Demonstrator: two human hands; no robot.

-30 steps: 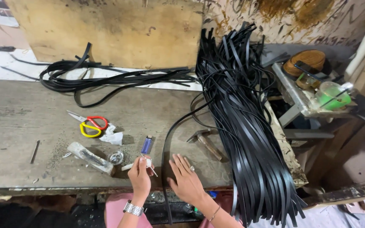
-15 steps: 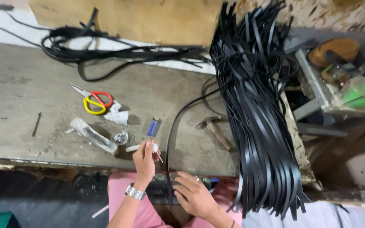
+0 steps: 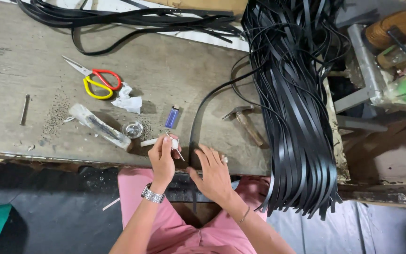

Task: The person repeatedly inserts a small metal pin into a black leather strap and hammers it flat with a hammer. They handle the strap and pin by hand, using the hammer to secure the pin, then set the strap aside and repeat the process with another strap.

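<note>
My left hand pinches a small white-handled pointed tool at the near edge of the worn workbench. My right hand lies flat with fingers spread on one black strap that curves from the big pile down over the table's edge. A blue lighter lies just beyond my left hand. A hammer rests to the right of the strap.
A thick bundle of black straps hangs over the bench's right end. More straps lie along the far edge. Red-and-yellow scissors, crumpled paper, a small metal dish, a plastic-wrapped stick and a nail sit left.
The camera has tilted down and closer. My right hand has moved from below the table edge up onto the black strap. My left hand stays with the small tool.
</note>
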